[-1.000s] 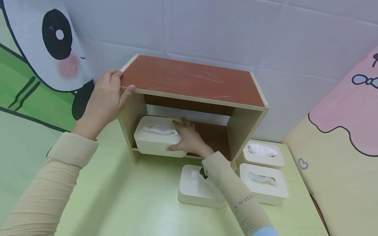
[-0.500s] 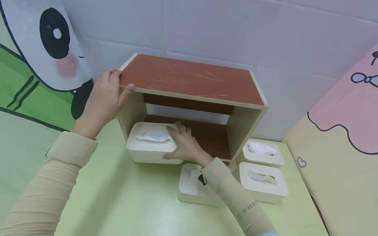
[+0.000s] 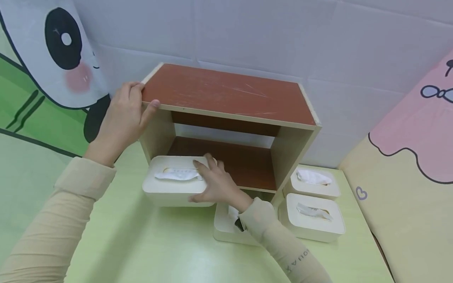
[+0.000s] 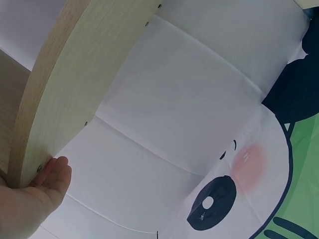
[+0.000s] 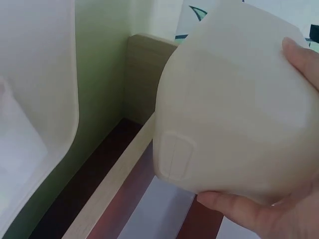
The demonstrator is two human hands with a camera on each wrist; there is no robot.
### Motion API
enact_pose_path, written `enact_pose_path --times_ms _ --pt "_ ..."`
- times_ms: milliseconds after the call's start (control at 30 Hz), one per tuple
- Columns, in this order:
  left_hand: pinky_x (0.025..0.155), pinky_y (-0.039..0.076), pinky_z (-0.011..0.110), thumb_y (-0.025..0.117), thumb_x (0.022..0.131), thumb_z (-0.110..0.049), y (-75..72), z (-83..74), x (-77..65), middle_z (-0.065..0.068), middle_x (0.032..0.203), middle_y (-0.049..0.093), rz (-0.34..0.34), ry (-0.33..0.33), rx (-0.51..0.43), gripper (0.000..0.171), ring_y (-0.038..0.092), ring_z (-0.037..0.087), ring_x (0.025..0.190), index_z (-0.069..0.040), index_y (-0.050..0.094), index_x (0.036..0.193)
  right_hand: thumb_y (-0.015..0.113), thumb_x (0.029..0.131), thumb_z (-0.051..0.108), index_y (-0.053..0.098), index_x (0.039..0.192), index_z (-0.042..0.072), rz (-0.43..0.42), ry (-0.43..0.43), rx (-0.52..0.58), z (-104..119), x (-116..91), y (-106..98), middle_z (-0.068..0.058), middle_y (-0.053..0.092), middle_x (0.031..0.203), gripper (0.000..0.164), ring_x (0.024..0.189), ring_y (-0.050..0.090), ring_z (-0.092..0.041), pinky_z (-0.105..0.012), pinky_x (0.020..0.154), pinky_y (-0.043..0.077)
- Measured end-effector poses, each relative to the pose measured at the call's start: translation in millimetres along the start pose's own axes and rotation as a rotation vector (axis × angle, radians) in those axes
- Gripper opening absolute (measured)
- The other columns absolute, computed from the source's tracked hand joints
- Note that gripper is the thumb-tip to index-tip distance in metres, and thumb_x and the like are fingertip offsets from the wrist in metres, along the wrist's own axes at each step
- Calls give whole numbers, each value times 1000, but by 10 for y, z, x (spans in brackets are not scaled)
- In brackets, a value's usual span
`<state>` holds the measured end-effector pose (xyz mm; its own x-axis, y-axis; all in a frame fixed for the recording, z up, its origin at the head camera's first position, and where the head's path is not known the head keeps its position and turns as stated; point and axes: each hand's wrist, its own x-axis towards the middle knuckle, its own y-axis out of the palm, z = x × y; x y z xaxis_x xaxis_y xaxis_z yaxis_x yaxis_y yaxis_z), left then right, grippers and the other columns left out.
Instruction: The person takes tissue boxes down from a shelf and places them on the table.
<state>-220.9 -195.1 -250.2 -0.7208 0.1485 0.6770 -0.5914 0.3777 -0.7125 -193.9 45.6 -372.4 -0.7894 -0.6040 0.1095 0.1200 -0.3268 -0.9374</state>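
In the head view, my right hand (image 3: 219, 182) grips a white tissue box (image 3: 170, 186) by its right end, fingers on top and thumb at the front. The box hangs at the front left of the small shelf unit (image 3: 230, 94), a white tissue poking from its slot. Up close in the right wrist view, the box's end wall (image 5: 229, 109) sits between thumb and fingers. My left hand (image 3: 122, 116) holds the unit's top left corner. In the left wrist view, its fingers wrap the side panel (image 4: 75, 84).
A second tissue box (image 3: 226, 232) lies on the pale green table (image 3: 141, 247), partly under my right forearm. Two more, a rear tissue box (image 3: 315, 182) and a front tissue box (image 3: 315, 216), stand right of the unit. A wall (image 3: 247, 35) rises behind.
My right hand has drawn the tissue box out of the shelf compartment, forward and a little left. My left hand stays on the unit's corner.
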Motion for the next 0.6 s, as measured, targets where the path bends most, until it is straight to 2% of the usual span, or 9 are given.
enact_pose_path --times_ms 267,600 --pt "93 37 54 46 95 -37 -8 -6 -3 29 121 44 -6 3 9 56 45 43 105 13 41 122 71 63 62 29 143 25 18 -18 -18 115 -66 40 -13 17 150 98 129 31 -41 -41 67 52" --pt "94 38 54 44 95 -39 -15 -4 -8 28 122 43 8 -7 7 58 44 42 106 12 40 123 72 63 61 31 142 25 24 -53 -13 224 -143 123 -14 17 150 97 129 31 -40 -42 72 51"
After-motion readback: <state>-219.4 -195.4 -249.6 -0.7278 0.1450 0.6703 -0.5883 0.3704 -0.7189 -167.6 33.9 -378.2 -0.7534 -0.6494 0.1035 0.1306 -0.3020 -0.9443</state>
